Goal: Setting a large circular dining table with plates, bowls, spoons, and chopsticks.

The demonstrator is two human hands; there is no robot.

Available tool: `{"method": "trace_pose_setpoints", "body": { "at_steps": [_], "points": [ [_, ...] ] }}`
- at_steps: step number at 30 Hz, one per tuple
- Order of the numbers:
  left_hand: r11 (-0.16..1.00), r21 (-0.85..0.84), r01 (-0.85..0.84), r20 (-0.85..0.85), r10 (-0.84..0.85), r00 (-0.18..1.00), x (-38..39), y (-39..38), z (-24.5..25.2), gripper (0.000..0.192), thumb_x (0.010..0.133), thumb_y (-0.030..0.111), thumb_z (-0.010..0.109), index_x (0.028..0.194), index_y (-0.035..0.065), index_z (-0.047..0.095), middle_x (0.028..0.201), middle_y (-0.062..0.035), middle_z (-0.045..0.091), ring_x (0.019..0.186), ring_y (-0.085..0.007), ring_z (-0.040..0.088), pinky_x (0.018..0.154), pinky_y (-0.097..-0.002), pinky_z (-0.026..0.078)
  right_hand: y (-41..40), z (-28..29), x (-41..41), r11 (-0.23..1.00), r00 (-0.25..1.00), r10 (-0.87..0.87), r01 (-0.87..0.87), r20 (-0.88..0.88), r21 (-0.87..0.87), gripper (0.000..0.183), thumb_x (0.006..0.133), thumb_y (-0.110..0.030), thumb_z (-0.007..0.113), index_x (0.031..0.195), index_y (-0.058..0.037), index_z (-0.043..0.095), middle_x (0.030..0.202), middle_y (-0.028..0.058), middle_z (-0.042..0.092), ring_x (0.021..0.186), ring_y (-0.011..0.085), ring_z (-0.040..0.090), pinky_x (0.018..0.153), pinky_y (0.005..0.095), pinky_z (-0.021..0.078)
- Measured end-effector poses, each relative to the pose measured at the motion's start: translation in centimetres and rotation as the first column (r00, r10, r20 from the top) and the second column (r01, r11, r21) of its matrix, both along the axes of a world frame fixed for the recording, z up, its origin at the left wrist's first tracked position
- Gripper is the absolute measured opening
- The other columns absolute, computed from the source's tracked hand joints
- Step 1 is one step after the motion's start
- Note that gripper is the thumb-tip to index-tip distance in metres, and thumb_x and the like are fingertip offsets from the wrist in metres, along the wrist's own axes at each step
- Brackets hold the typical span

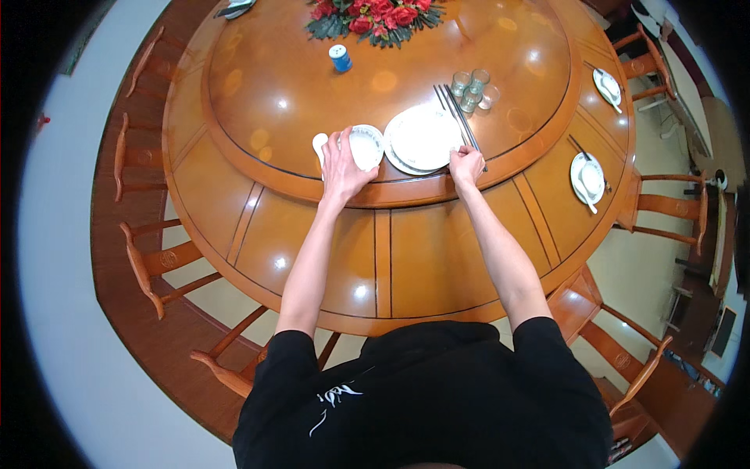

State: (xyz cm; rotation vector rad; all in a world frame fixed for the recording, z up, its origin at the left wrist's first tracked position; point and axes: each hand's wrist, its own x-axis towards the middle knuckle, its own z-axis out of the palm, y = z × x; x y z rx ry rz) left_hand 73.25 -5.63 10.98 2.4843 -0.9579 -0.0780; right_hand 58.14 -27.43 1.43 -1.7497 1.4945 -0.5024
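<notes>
My left hand (343, 167) grips the left side of a white bowl (368, 148) with a patterned rim, fingers over its edge and thumb at the near side. A white spoon (320, 142) lies just left of that hand. To the right, white plates (423, 138) are stacked on the raised turntable. My right hand (467, 165) pinches at the right edge of the stack, beside dark chopsticks (463, 120); its fingertips are partly hidden, so what it holds is unclear. Several clear glasses (473, 89) stand together beyond the chopsticks.
A blue container with a white top (340, 58) and red artificial-looking flowers (387, 17) stand farther in on the turntable (304, 94). Two place settings with bowls (592, 179) (609, 88) lie on the table's right side. Wooden chairs (155, 261) surround the round table.
</notes>
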Motion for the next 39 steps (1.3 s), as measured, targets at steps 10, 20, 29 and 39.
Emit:
{"method": "trace_pose_setpoints", "body": {
  "at_steps": [10, 20, 29, 39],
  "points": [
    [0.998, 0.018, 0.064, 0.039, -0.064, 0.997, 3.0, -1.5, -3.7, 0.098, 0.057, 0.029, 0.085, 0.138, 0.0035, 0.037, 0.132, -0.0249, 0.042, 0.123, -0.0417, 0.04, 0.104, -0.0504, 0.038, 3.0, -0.4, -0.5, 0.995, 0.997, 0.082, -0.082, 0.001, -0.058, 0.038, 0.073, -0.012, 0.074, 0.106, -0.0004, 0.06, 0.079, 0.0125, 0.069, 0.087, 0.0313, 0.067, 0.087, 0.0436, 0.0492],
    [0.996, 0.056, 0.069, 0.012, -0.07, 0.997, 2.9, -3.4, -5.1, 0.096, 0.06, 0.037, 0.083, 0.137, 0.0008, 0.038, 0.129, -0.026, 0.046, 0.121, -0.0409, 0.043, 0.103, -0.0499, 0.037, 1.8, -5.2, -6.4, 0.983, 0.922, 0.066, -0.125, 0.383, 0.131, 0.036, 0.083, -0.022, 0.072, 0.109, 0.0002, 0.06, 0.084, 0.0101, 0.067, 0.08, 0.0202, 0.065, 0.074, 0.034, 0.052],
    [0.999, 0.051, -0.02, -0.034, 0.021, 0.999, 3.1, -1.7, -6.2, 0.1, 0.056, 0.03, 0.086, 0.139, 0.0058, 0.036, 0.132, -0.0219, 0.04, 0.124, -0.04, 0.042, 0.103, -0.0494, 0.04, 12.1, -2.1, -28.2, 0.962, 0.968, 0.178, -0.209, 0.174, 0.178, 0.013, 0.085, -0.007, 0.065, 0.098, -0.0018, 0.065, 0.078, 0.0041, 0.064, 0.071, 0.0115, 0.058, 0.068, 0.0275, 0.05],
    [0.982, 0.106, -0.155, -0.048, 0.16, 0.986, 1.9, -1.7, -5.5, 0.102, 0.058, 0.036, 0.085, 0.14, 0.0042, 0.034, 0.135, -0.0249, 0.038, 0.125, -0.0414, 0.041, 0.106, -0.0489, 0.037, 14.9, -4.7, -38.7, 0.901, 0.973, 0.102, -0.179, 0.207, 0.395, 0.008, 0.084, -0.001, 0.065, 0.092, 0.0001, 0.066, 0.073, 0.001, 0.062, 0.065, 0.0068, 0.056, 0.061, 0.023, 0.0485]
  ]
}}
